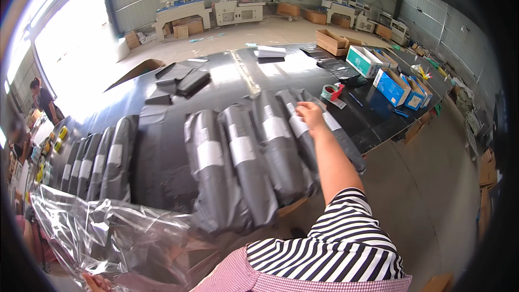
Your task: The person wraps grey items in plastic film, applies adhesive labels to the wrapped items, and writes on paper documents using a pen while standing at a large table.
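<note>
Several grey plastic rolls with white bands (210,153) lie side by side at the table's near edge. Over the rolls at the right end of this row is my right hand (310,114), its fingers curled closed; what is in them, if anything, is hidden. At the lower left, my left hand (96,282) grips the edge of a large clear plastic bag (124,232). The bag spreads loosely in front of a second group of banded grey rolls (115,154). Part of my left hand is cut off by the frame's lower edge.
A red tape dispenser (336,93) and blue cartons (392,87) stand on the black table (221,84) to the right. Farther back lie folded dark plastic (186,81) and a white stack (270,52). Another person (46,103) is at the far left.
</note>
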{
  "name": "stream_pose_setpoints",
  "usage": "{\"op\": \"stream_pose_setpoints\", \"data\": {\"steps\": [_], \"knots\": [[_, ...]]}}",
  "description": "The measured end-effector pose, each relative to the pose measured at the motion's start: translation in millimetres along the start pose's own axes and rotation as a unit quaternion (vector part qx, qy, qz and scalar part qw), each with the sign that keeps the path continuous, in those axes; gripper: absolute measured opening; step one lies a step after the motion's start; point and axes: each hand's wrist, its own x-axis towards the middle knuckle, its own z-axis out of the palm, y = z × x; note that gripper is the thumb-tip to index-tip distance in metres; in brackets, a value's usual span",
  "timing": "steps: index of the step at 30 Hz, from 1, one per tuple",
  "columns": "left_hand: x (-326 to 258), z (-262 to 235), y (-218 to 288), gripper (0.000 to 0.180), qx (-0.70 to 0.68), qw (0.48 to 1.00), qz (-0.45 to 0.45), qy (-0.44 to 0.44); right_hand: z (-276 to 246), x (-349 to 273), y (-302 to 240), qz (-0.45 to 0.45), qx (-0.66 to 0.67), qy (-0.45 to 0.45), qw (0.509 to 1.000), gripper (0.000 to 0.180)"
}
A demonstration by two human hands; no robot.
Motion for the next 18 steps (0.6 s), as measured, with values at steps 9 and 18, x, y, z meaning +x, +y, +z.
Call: {"op": "stream_pose_setpoints", "data": {"steps": [9,18], "knots": [[-164.6,172.4,-56.2,0.026,0.208,0.972,0.104,-0.033,-272.8,189.8,164.8,0.037,-0.431,0.141,0.891,0.026],[-190.2,192.1,-68.3,0.015,0.049,0.997,0.012,0.064,-236.3,264.6,133.5,0.225,-0.481,0.086,0.843,0.069]]}}
